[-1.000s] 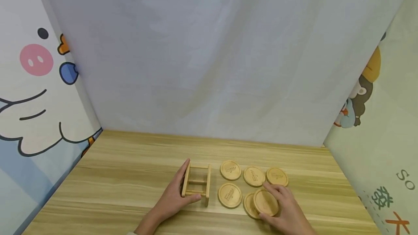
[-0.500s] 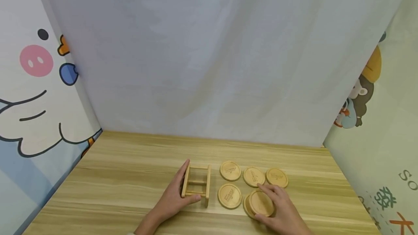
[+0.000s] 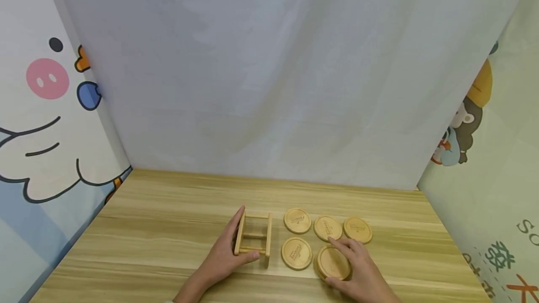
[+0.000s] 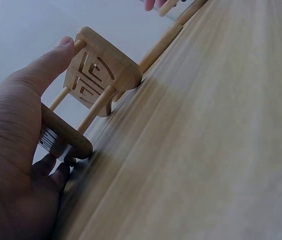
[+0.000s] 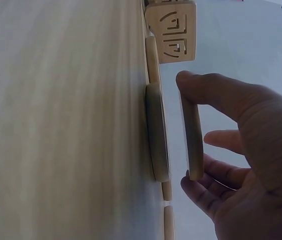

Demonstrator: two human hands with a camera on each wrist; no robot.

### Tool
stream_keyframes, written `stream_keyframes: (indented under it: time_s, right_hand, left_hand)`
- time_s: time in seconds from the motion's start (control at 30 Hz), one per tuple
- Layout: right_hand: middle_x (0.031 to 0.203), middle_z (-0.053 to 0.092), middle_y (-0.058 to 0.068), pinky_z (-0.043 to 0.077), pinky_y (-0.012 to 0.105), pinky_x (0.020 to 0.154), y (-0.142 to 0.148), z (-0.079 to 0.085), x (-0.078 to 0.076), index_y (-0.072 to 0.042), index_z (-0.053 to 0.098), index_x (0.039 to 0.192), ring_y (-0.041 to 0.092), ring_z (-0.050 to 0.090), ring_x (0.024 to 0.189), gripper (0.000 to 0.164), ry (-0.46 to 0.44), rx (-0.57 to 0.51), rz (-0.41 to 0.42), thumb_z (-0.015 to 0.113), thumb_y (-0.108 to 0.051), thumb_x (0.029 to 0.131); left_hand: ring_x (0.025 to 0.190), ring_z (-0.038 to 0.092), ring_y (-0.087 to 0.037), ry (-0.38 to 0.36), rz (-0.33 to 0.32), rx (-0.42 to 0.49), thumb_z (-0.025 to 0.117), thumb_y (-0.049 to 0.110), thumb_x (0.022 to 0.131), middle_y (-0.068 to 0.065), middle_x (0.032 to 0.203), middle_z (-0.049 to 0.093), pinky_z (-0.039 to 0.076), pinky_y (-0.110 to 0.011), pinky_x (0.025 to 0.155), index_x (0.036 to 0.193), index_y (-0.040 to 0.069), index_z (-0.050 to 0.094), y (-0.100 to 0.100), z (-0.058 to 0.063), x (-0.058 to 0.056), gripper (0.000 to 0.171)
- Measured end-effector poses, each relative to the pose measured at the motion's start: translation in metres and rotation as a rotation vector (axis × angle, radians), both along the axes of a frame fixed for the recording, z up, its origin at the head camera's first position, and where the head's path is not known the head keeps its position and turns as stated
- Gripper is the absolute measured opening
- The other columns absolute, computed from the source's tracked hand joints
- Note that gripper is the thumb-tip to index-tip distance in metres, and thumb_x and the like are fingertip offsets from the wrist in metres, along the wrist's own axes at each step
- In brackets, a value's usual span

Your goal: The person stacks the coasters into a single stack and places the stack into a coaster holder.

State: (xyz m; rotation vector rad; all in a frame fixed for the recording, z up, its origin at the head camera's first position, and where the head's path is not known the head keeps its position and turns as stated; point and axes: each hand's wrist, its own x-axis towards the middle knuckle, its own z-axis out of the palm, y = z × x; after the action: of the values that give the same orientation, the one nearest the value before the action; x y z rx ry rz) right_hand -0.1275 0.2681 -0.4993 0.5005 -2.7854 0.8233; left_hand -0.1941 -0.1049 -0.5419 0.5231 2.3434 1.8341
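My left hand (image 3: 223,256) holds a small wooden coaster holder (image 3: 268,240) upright on the table. In the left wrist view, its side panel (image 4: 126,67) has cut-out patterns and round rods join it to the near panel; my thumb lies at an upper rod. With thumb and fingers at its edges, my right hand (image 3: 359,269) grips a round wooden coaster (image 3: 334,263). The right wrist view shows this held coaster (image 5: 193,137) raised, with a gap above a lower coaster (image 5: 156,132) on the table. From the head view, the held one mostly hides the lower one.
Several engraved coasters lie flat: one at back left (image 3: 297,221), one at back middle (image 3: 327,227), one at back right (image 3: 358,230) and one at front left (image 3: 296,253). The wood-grain table (image 3: 168,219) meets a pale cloth (image 3: 261,83) behind; printed panels stand at both sides.
My right hand has carried its coaster a little leftward, so that it now covers most of the lower coaster. The left hand and the holder have stayed in place.
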Motion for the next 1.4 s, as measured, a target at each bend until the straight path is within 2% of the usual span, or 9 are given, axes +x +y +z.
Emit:
stream_keyframes:
  time_s: [0.2,0.43,0.9,1.03,1.2,1.4]
  right_hand:
    - [0.135,0.063,0.003,0.057,0.058,0.099,-0.0013,0.0011,-0.0004,-0.007,0.067,0.153,0.032,0.061,0.125,0.092,-0.022,0.016,0.008,0.107,-0.031,0.074]
    - [0.133,0.062,-0.001,0.058,0.051,0.096,-0.0031,0.0014,-0.0006,-0.008,0.066,0.155,0.026,0.059,0.12,0.093,-0.014,0.044,0.038,0.107,-0.033,0.075]
    - [0.134,0.063,0.001,0.057,0.046,0.094,-0.0024,-0.0013,-0.0027,-0.005,0.066,0.154,0.025,0.058,0.119,0.09,-0.037,0.046,0.056,0.105,-0.034,0.078]
    - [0.133,0.063,0.0,0.058,0.047,0.095,-0.0023,-0.0027,-0.0037,-0.004,0.066,0.153,0.026,0.059,0.12,0.088,-0.031,0.05,0.057,0.104,-0.033,0.079]
    - [0.134,0.064,0.001,0.058,0.051,0.096,-0.002,-0.0038,-0.004,-0.003,0.067,0.152,0.029,0.06,0.122,0.087,-0.022,0.051,0.063,0.104,-0.034,0.079]
    - [0.137,0.063,0.004,0.058,0.051,0.098,-0.0024,-0.0018,-0.0031,-0.003,0.066,0.152,0.032,0.06,0.124,0.089,-0.062,0.045,0.065,0.104,-0.038,0.08]
  left_hand:
    - [0.167,0.024,-0.046,-0.003,-0.001,-0.007,0.091,0.031,0.096,-0.014,0.186,0.01,0.029,-0.072,0.127,0.181,0.026,0.01,-0.0006,0.0017,0.0008,0.117]
    - [0.164,0.03,-0.046,-0.006,-0.005,0.0,0.091,0.029,0.096,-0.015,0.185,0.011,0.035,-0.069,0.125,0.181,0.026,0.011,-0.0003,0.0021,0.0011,0.117]
    - [0.165,0.027,-0.046,-0.002,-0.008,0.001,0.091,0.029,0.096,-0.014,0.185,0.01,0.033,-0.07,0.126,0.181,0.027,0.011,-0.0011,0.0012,0.0011,0.117]
    - [0.166,0.025,-0.047,-0.004,-0.009,-0.005,0.091,0.03,0.096,-0.014,0.185,0.01,0.031,-0.072,0.126,0.181,0.027,0.011,-0.0011,0.0018,0.0013,0.117]
    - [0.165,0.029,-0.046,-0.007,-0.007,0.002,0.091,0.029,0.096,-0.015,0.185,0.011,0.034,-0.069,0.125,0.181,0.027,0.011,-0.0008,0.0022,0.0016,0.117]
    - [0.164,0.03,-0.046,-0.009,-0.011,0.013,0.091,0.028,0.096,-0.015,0.185,0.011,0.037,-0.067,0.124,0.181,0.027,0.011,-0.0011,0.0019,0.0015,0.116]
